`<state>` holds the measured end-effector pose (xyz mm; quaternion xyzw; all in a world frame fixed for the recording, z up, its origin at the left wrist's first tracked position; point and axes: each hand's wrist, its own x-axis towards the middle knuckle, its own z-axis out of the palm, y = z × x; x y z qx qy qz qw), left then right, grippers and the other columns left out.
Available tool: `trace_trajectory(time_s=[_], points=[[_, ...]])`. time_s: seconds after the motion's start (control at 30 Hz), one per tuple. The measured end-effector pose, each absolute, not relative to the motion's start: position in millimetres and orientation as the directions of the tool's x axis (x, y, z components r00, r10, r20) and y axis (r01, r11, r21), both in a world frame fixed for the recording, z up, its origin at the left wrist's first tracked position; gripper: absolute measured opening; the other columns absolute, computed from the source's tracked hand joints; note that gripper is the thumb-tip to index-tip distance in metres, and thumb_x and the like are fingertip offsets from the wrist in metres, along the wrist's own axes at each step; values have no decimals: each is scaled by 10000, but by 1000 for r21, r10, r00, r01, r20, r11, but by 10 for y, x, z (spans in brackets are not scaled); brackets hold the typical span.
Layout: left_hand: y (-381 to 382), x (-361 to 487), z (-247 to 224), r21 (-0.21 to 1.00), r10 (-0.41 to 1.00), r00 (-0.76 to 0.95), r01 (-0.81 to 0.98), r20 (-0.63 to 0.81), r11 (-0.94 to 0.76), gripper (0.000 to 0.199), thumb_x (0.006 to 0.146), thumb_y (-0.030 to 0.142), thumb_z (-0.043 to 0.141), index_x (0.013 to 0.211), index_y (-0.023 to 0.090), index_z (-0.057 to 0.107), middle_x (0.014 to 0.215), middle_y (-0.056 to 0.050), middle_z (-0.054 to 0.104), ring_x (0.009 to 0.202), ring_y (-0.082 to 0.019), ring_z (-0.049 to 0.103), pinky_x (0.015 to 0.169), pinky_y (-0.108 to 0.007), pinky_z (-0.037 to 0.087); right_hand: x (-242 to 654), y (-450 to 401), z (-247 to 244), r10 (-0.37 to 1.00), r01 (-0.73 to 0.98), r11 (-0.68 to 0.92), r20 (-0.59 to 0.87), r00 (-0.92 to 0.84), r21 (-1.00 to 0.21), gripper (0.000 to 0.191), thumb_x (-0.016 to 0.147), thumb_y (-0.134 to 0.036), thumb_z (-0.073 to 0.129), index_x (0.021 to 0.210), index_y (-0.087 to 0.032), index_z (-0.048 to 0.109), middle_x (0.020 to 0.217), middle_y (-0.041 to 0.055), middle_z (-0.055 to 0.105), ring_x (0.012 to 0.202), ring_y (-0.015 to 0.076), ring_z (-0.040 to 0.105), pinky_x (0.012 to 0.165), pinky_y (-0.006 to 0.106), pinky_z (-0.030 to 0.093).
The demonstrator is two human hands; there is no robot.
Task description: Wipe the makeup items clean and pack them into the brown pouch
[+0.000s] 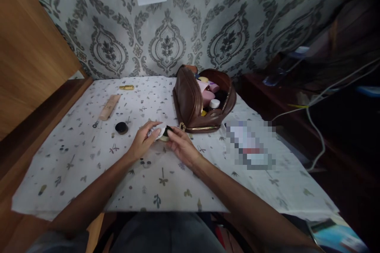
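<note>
My left hand [144, 138] is closed on a crumpled white wipe [158, 131], low over the middle of the table. Fingers of my right hand [182, 145] pinch a small black-topped container [166, 131] with a pale yellowish lower edge, and the wipe touches its left side. My fingers hide much of the container, so its exact kind is unclear. Left of my hands lies a round black lid or low jar [121, 128]. Just beyond my right hand stands an open brown cosmetic bag [191, 104], filled with pink, white and yellow items.
A peach squeeze tube [109, 107] and a small gold vial [126, 87] lie at the back left of the patterned tablecloth [97, 166]. On the right is a blurred-out flat object [249, 146]. A wooden cabinet [35, 47] borders the left; white cables [319, 134] hang at the right.
</note>
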<state>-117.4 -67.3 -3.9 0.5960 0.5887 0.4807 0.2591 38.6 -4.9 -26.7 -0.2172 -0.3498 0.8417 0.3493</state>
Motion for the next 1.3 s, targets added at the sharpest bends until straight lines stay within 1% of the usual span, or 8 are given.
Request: trace_trajectory(time_s=[0.13, 0.3, 0.4, 0.53, 0.7, 0.87, 1.1, 1.3], points=[[-662, -1185, -91, 863, 949, -105, 455, 297, -220, 400, 966, 474, 516, 1184, 167, 651, 1113, -87, 673, 1057, -235, 630, 946, -344, 491, 406, -23, -279, 714, -493, -589, -128, -688, -641, 310, 684, -382, 888, 789, -208, 653, 797, -44, 701, 740, 107, 665, 708, 224, 546], [-676, -1169, -145, 824, 941, -23, 491, 338, -283, 464, 932, 505, 575, 1257, 176, 594, 1176, -100, 657, 1095, -252, 609, 969, -358, 483, 414, -36, -253, 695, -502, -637, -154, -702, -585, 333, 631, -330, 928, 839, -205, 700, 848, -39, 729, 754, 95, 663, 722, 209, 548], [-684, -1161, -170, 821, 933, -129, 524, 337, -224, 391, 958, 522, 514, 1090, 167, 613, 964, -63, 660, 902, -212, 609, 827, -322, 502, 417, -70, -225, 661, -461, -676, -194, -725, -575, 391, 592, -329, 948, 864, -195, 700, 847, -26, 742, 756, 114, 679, 721, 230, 548], [-674, -1155, -160, 824, 883, -289, 540, 370, -169, 380, 983, 529, 444, 819, 195, 522, 736, 5, 510, 706, -154, 496, 688, -282, 431, 419, -121, -196, 624, -408, -707, -239, -744, -577, 399, 590, -295, 947, 875, -194, 686, 826, -26, 742, 725, 102, 665, 679, 206, 515], [-667, -1161, -93, 856, 872, -338, 492, 354, -156, 452, 982, 583, 401, 709, 223, 377, 642, 46, 349, 604, -129, 366, 607, -275, 338, 411, -155, -178, 608, -396, -704, -211, -765, -590, 405, 613, -246, 931, 948, -195, 710, 848, -38, 727, 692, 70, 623, 611, 168, 484], [-685, -1192, -37, 868, 861, -351, 460, 369, -185, 493, 1016, 571, 276, 676, 225, 364, 642, 28, 382, 617, -143, 386, 632, -290, 349, 405, -167, -201, 594, -395, -729, -231, -771, -559, 408, 641, -229, 918, 990, -198, 709, 928, -16, 749, 792, 105, 683, 711, 217, 571], [-714, -1165, -22, 841, 913, -218, 504, 346, -198, 239, 1001, 351, 419, 982, 203, 605, 763, 8, 551, 668, -145, 494, 648, -274, 398, 415, -139, -219, 574, -371, -729, -218, -790, -575, 417, 629, -239, 932, 972, -172, 704, 916, -7, 753, 835, 131, 718, 803, 273, 608], [-707, -1152, -73, 705, 884, -24, 614, 468, -356, 327, 1015, 347, 427, 1209, 186, 635, 1097, -100, 657, 1046, -219, 604, 919, -353, 465, 414, -124, -231, 605, -423, -722, -205, -769, -547, 376, 659, -284, 917, 952, -205, 695, 889, -50, 741, 801, 104, 702, 847, 282, 598]])
